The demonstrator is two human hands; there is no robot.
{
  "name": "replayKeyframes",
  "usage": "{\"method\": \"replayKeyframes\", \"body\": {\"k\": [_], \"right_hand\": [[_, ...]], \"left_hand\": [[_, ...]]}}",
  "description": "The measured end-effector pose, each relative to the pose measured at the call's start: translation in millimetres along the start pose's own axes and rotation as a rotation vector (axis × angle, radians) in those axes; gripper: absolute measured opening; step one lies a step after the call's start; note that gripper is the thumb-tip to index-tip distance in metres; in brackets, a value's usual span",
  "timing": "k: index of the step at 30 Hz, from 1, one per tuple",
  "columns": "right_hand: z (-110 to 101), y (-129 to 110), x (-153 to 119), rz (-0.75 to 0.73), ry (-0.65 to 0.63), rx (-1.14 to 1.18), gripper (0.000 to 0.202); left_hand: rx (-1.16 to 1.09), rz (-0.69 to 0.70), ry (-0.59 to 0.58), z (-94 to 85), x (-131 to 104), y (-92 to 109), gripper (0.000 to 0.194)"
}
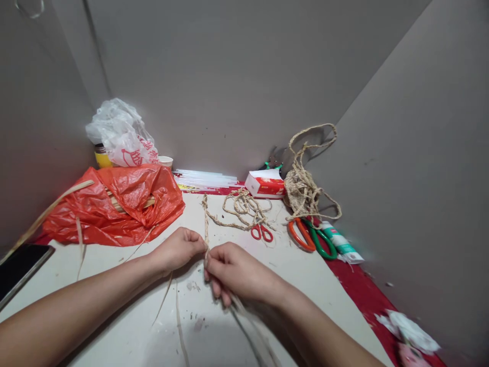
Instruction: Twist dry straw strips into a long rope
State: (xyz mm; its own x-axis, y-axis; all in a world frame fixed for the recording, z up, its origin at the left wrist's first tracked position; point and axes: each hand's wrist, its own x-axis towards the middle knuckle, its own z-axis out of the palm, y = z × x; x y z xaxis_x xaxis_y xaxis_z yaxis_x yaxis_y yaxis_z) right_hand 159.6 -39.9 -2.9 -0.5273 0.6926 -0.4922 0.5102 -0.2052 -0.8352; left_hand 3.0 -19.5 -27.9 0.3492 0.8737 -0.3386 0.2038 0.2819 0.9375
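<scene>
Coarse Beside Glossy

The braided cord (pixel 207 224) is looking rough and fibrous, and the rope coil (pixel 300 192) is appearing equally coarse. The orange bag (pixel 114 221) is shining as thin, crinkled plastic; the whitish bag (pixel 120 130) is gleaming too. The phone screen (pixel 23 265) is looking glassy, the grey wall (pixel 221 76) is appearing matt to my eye.

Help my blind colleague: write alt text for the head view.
Left hand and right hand hold a thin, tan, braided fibre cord over a pale work surface. Beyond lie red-handled scissors and a crumpled orange plastic bag.
</scene>
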Motion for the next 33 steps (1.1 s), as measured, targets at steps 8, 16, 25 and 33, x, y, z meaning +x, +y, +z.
{"method": "replayKeyframes", "body": {"k": [8, 16, 25, 33], "right_hand": [[22, 2, -4, -0.215, 0.391, -0.661, 0.026], [-14, -16, -20, -0.306, 0.482, -0.198, 0.032], [-8, 11, 20, -0.115, 0.188, 0.239, 0.036], [-20, 12, 19, -0.098, 0.088, 0.15, 0.038]], "left_hand": [[-0.104, -0.048, 0.007, 1.2, -6, 9, 0.017], [-0.176, -0.027, -0.066, -6.3, -5, 9, 0.018], [-0.162, 0.003, -0.106, -6.4, -4, 9, 0.024], [-0.063, 0.022, -0.152, -6.2, -5, 6, 0.022]]}}
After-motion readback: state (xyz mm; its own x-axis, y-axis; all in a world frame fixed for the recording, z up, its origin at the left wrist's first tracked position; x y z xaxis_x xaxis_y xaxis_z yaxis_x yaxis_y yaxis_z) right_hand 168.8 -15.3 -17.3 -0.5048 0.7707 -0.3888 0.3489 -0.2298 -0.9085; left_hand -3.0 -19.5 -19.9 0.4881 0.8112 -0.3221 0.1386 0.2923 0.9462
